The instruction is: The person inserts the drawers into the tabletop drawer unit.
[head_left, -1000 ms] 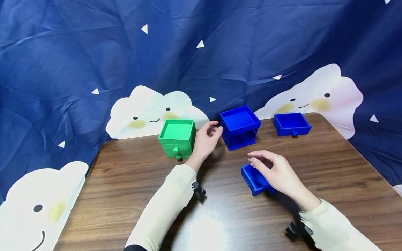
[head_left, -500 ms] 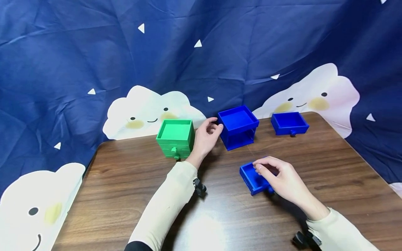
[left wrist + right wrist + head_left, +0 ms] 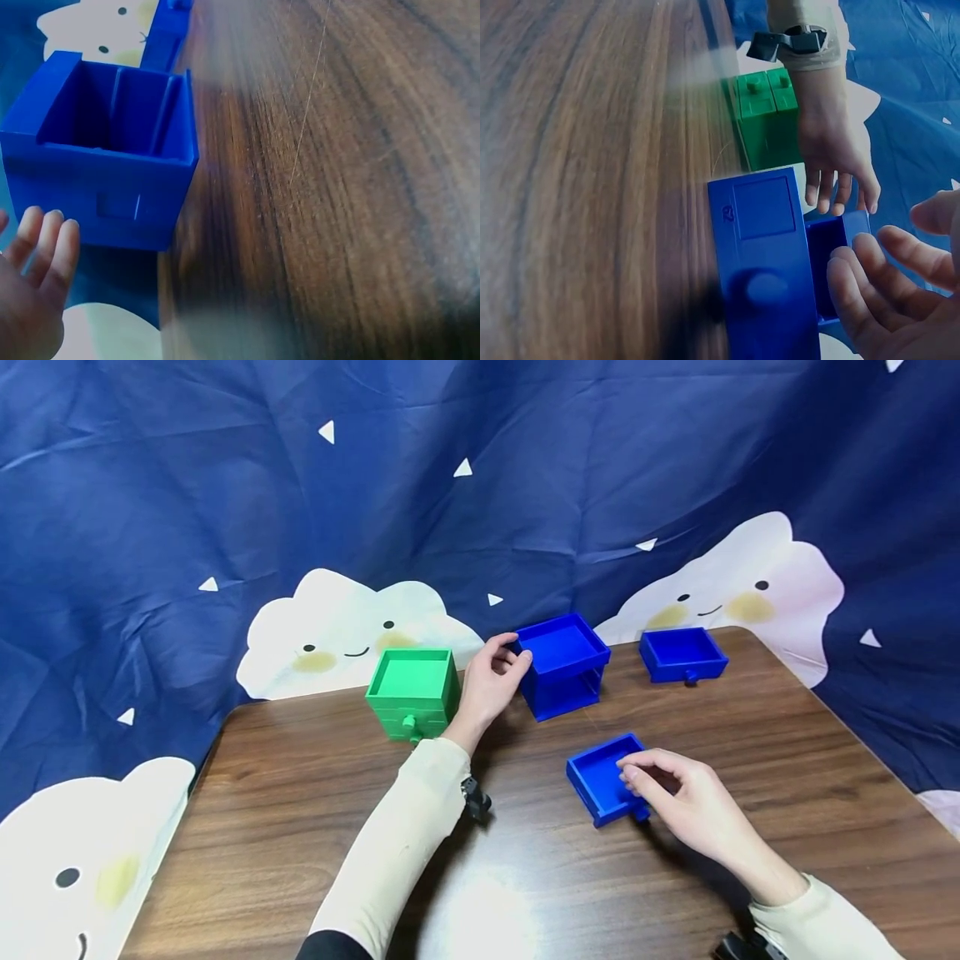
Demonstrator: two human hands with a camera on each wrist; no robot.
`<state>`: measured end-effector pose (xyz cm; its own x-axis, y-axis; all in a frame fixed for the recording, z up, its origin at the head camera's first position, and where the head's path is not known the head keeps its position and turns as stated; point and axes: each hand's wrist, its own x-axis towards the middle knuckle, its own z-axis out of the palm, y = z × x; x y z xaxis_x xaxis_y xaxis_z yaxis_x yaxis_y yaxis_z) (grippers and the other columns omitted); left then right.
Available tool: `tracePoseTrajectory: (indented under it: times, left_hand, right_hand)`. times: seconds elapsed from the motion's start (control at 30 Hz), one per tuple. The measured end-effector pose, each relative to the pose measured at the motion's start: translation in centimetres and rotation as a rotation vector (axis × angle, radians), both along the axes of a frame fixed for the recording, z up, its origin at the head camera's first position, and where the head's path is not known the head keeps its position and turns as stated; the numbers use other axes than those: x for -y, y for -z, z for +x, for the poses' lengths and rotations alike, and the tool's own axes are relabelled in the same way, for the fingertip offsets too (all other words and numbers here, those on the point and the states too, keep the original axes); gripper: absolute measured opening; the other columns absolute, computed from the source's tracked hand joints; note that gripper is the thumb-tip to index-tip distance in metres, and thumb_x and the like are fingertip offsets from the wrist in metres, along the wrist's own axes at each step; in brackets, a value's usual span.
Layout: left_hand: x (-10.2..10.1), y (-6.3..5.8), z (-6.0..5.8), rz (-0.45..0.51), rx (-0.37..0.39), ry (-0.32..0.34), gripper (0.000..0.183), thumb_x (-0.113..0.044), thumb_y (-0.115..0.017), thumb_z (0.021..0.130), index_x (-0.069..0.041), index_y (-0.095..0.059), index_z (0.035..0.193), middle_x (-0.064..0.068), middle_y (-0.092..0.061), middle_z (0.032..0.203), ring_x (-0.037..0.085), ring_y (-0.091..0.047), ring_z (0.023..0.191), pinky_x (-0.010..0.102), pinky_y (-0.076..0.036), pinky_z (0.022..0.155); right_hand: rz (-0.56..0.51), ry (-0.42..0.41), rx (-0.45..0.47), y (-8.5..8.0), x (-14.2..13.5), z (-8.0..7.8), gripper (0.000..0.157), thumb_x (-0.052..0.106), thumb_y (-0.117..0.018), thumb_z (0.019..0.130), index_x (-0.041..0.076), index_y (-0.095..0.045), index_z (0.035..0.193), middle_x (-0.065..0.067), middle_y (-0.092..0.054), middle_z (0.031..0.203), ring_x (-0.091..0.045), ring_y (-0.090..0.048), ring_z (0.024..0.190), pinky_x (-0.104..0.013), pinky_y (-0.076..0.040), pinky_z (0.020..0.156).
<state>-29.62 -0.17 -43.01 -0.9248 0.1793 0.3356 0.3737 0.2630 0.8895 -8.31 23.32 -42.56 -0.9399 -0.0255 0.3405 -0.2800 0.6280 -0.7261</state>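
Observation:
My left hand [image 3: 489, 685] is at the left side of a blue cabinet shell [image 3: 573, 669] with a tray-like top and a hollow front. Its thumb and index fingertips are right at the shell's upper edge; in the left wrist view the relaxed fingers [image 3: 64, 251] lie near the side wall. A loose blue drawer [image 3: 603, 781] with a round knob [image 3: 641, 812] rests on the table, turned at an angle. Over its right side hovers my right hand [image 3: 693, 797], fingers loosely bent, nothing held. The right wrist view shows the drawer's front panel [image 3: 769, 217] and knob close up.
Left of the shell stands a green drawer cabinet [image 3: 412, 718] with its drawers in. A second blue drawer [image 3: 686, 670] sits at the table's back right. The wooden table [image 3: 300, 827] ends at a blue cloth backdrop [image 3: 525, 460] printed with clouds.
My right hand has drawn back toward the lower right, uncovering more of the near drawer. The left thumb has come up to the shell's edge. The whole view has shifted slightly.

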Motion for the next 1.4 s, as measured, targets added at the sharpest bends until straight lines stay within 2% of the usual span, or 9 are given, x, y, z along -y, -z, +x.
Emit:
tracePoseTrajectory:
  times: [0.27, 0.77, 1.07, 1.4]
  left_hand:
    - [0.2, -0.2, -0.6, -0.078, 0.026, 0.034, 0.047, -0.030, -0.075, 0.101, -0.015, -0.067, 0.144, 0.002, -0.066, 0.098, 0.008, -0.060, 0.082, 0.017, -0.049, 0.076]
    - [-0.1, 0.1, -1.1, -0.096, 0.031, 0.050, 0.048, -0.028, -0.076, 0.100, -0.013, -0.066, 0.144, 0.003, -0.064, 0.098, 0.010, -0.058, 0.082, 0.019, -0.048, 0.076]
    - [-0.4, 0.3, -1.2, -0.075, 0.038, 0.055, 0.048, -0.027, -0.076, 0.100, -0.013, -0.066, 0.145, 0.002, -0.063, 0.097, 0.009, -0.056, 0.080, 0.018, -0.047, 0.075]
    - [-0.4, 0.3, -1.0, -0.073, 0.045, 0.058, 0.049, -0.027, -0.076, 0.100, -0.013, -0.065, 0.146, 0.002, -0.063, 0.097, 0.009, -0.056, 0.080, 0.019, -0.047, 0.075]
  right_hand:
    - [0.027, 0.029, 0.036, -0.1, -0.7, 0.5, 0.011, 0.010, -0.074, 0.102, 0.013, -0.082, 0.110, 0.002, -0.081, 0.097, 0.006, -0.064, 0.079, -0.011, -0.051, 0.070]
    - [0.049, 0.041, 0.051, 0.4, -1.9, 1.4, 0.011, 0.009, -0.074, 0.101, 0.012, -0.081, 0.109, 0.003, -0.080, 0.094, 0.006, -0.062, 0.077, -0.014, -0.050, 0.067]
    - [0.040, 0.035, 0.112, 1.0, -2.7, 2.1, 0.012, 0.009, -0.071, 0.104, 0.011, -0.082, 0.107, 0.003, -0.081, 0.091, 0.005, -0.068, 0.077, -0.012, -0.053, 0.068]
    - [-0.077, -0.009, 0.263, 1.8, -3.0, 2.7, 0.017, 0.008, -0.065, 0.107, 0.000, -0.080, 0.108, -0.003, -0.079, 0.087, -0.004, -0.072, 0.071, -0.026, -0.063, 0.065]
